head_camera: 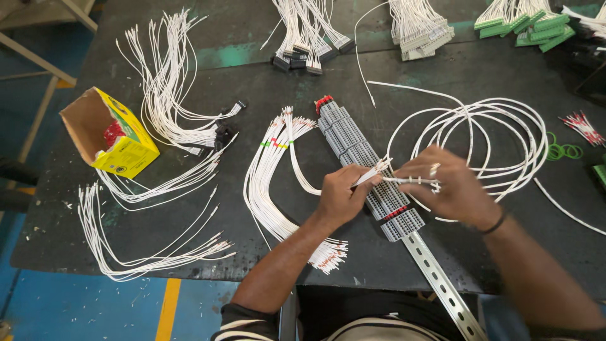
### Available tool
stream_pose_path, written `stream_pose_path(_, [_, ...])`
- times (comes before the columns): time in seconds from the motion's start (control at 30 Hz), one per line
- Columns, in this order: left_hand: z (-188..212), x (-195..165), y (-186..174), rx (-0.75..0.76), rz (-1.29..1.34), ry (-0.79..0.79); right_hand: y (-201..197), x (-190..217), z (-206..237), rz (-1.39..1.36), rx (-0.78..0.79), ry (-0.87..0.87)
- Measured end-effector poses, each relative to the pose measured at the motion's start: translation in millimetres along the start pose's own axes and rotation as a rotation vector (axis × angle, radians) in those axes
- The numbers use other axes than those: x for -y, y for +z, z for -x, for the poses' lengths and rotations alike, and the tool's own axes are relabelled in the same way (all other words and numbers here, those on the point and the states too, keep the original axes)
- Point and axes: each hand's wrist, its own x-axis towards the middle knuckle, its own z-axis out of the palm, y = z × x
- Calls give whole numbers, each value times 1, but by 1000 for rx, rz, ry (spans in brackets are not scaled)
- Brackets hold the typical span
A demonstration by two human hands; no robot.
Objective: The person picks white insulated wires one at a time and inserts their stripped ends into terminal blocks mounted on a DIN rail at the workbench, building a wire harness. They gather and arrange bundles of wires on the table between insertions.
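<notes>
Pinching white wire bundle (372,172) in left hand (341,196), right hand (445,186) gripping single wire over terminal block (366,165); loose ends could mis-slot.

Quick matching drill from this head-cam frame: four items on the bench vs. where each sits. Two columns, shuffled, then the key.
Things:
1. yellow carton
2. green connectors
3. grey terminal block strip
4. coiled white wire

Places:
A. top right corner of the table
B. centre, lying diagonally on a metal rail
C. left side, tipped over with its mouth open
D. right of centre, behind the right hand

Pairs: 1-C, 2-A, 3-B, 4-D
</notes>
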Motion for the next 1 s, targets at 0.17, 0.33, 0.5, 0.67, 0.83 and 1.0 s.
stream_pose_path(0.17, [1,7,2,19,-18,32,32,13,-1,197,-22,69])
stream_pose_path(0.33, [4,12,5,3,-9,-41,51,6,-3,-17,-65,280])
stream_pose_path(0.5, [4,9,3,29,166,-69,44,-13,3,-213,-81,354])
stream_pose_path(0.67, [-1,4,3,99,66,-149,33,-40,11,-546,-47,567])
stream_pose_path(0.83, [-3,3,-1,136,64,-99,34,-50,11,-711,-59,583])
stream_pose_path(1.0, [-7,7,-5,234,-79,-182,30,-56,10,-750,-113,598])
